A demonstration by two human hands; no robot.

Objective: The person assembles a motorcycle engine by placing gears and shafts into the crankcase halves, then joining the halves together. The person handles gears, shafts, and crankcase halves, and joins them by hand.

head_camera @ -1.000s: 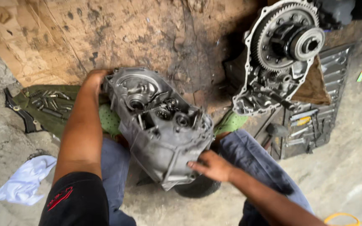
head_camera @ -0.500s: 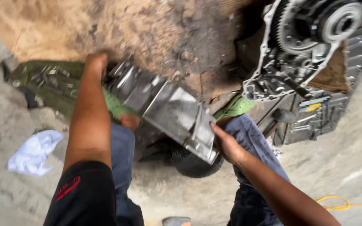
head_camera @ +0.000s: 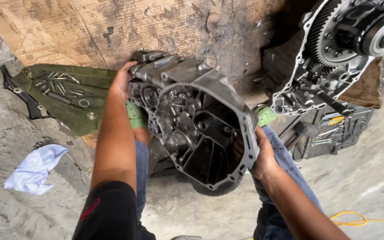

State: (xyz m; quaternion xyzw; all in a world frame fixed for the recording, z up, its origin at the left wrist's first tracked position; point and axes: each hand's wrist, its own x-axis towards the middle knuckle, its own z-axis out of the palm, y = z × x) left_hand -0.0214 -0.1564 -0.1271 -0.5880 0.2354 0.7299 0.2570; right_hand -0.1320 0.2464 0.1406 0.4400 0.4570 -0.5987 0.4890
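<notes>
Grey cast-metal gearbox housing: large, grimy, irregular in shape, with a bolt-hole flange around its rim. Position: centre of the frame, lifted clear of the ground. Pose: tilted, open side facing the camera, exposing dark internal cavities, webs and round bearing bores. Narrower end points toward upper left.

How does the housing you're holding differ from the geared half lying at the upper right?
The held transmission housing is gripped by the left hand and right hand; the geared case half rests untouched. The housing shows an open, mostly hollow cavity; the case half carries a large toothed gear. Both are grimy grey cast metal with bolt-hole flanges.
</notes>
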